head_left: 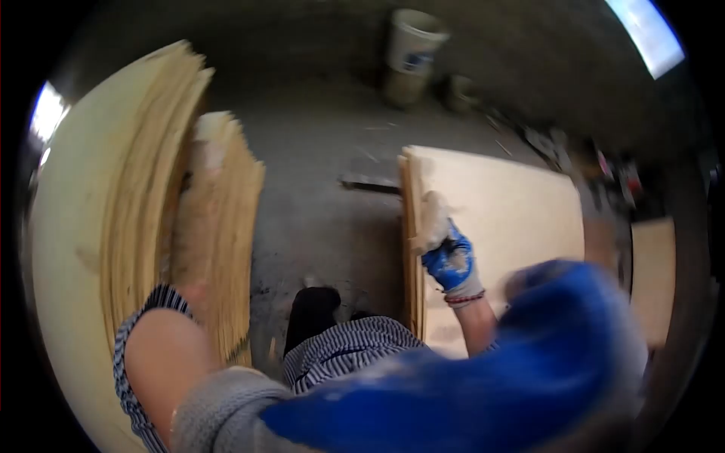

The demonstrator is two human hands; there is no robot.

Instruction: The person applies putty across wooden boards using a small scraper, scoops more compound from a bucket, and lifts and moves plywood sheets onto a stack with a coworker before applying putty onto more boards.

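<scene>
My left hand (483,377), in a blue and grey glove, looms very large and blurred close to the camera; its fingers are smeared, and whether it holds anything cannot be made out. My right hand (453,263), gloved in blue and white, is closed on a pale, soft-looking lump (433,223). That lump is over the left edge of a stack of light wooden sheets (506,204) on the right.
Tall stacks of plywood sheets (140,181) and shorter ones (226,219) stand at left. A white bucket (414,45) is at the back, beside a smaller container (459,94). A dark bar (370,185) juts from the right stack. Another board (653,279) is at far right.
</scene>
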